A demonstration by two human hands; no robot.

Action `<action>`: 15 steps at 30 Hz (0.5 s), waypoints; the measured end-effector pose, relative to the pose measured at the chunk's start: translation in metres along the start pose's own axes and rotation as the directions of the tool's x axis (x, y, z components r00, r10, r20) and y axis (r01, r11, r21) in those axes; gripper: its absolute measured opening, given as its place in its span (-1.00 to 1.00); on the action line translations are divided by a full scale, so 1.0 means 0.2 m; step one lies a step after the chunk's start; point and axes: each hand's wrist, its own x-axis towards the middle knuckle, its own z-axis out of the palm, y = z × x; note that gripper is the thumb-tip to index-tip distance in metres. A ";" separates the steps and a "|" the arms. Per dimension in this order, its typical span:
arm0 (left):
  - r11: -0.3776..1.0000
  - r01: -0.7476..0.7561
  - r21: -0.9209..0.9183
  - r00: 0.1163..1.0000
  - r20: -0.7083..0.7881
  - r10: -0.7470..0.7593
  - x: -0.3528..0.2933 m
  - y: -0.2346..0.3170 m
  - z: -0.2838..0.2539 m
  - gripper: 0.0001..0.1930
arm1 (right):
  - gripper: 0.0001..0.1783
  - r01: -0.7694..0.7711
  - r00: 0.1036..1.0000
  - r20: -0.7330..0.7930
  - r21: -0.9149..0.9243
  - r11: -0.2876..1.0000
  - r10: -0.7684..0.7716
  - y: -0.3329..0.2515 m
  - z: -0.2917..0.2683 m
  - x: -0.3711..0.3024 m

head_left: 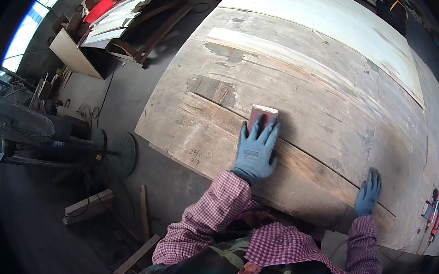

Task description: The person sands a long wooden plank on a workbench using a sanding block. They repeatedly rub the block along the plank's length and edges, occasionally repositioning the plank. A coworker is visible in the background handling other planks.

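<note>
My left hand, in a blue-grey work glove, has its fingers over a reddish-brown sanding block with a pale, ragged far edge. The block looks wrapped in sandpaper, and its near part is hidden under the fingers. Beneath that hand runs a long, narrow wooden strip, lying slantwise on the worn wooden tabletop. Close to the strip's right end, my right hand, gloved alike, lies flat with fingers stretched out and nothing in it.
Beyond my hands, a pale wooden strip lies on the tabletop, with a large whitish sheet farther back. Red-handled tools lie at the right edge. On the floor at left are a fan, a green round base and wood pieces.
</note>
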 end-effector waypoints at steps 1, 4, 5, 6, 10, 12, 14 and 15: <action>0.998 0.002 -0.062 1.000 -0.026 -0.004 -0.01 0.13 0.04 -0.12 | -0.39 -0.012 1.000 -0.002 0.019 1.000 0.012 -0.01 0.00 -0.01; 0.997 0.068 -0.047 0.997 -0.036 -0.070 -0.01 0.21 0.11 -0.15 | -0.40 -0.034 0.999 -0.014 0.046 0.998 0.035 0.00 0.01 0.00; 0.996 0.086 -0.022 0.996 -0.021 -0.087 0.01 0.19 0.11 -0.16 | -0.41 -0.040 0.999 -0.012 0.034 0.999 0.040 0.01 0.01 -0.02; 0.986 0.168 0.007 0.985 -0.044 -0.168 0.03 0.15 0.09 -0.15 | -0.41 -0.046 0.999 -0.010 0.021 0.999 0.047 0.01 0.01 -0.03; 0.891 0.436 0.129 0.898 -0.126 -0.421 0.09 -0.30 -0.02 -0.16 | -0.42 -0.058 0.998 -0.015 0.039 0.998 0.059 0.00 -0.01 -0.04; 0.781 0.578 0.236 0.816 -0.177 -0.551 0.15 -0.58 -0.09 -0.20 | -0.42 -0.075 0.997 0.001 0.053 0.996 0.075 -0.03 -0.04 -0.02; 0.705 0.659 0.261 0.752 -0.215 -0.623 0.22 -0.86 -0.15 -0.19 | -0.42 -0.068 0.998 -0.011 0.029 0.997 0.068 -0.02 -0.02 -0.02; 0.662 0.706 0.251 0.705 -0.163 -0.690 0.25 -0.95 -0.19 -0.21 | -0.42 -0.064 0.998 -0.011 0.015 0.998 0.064 -0.02 -0.01 -0.02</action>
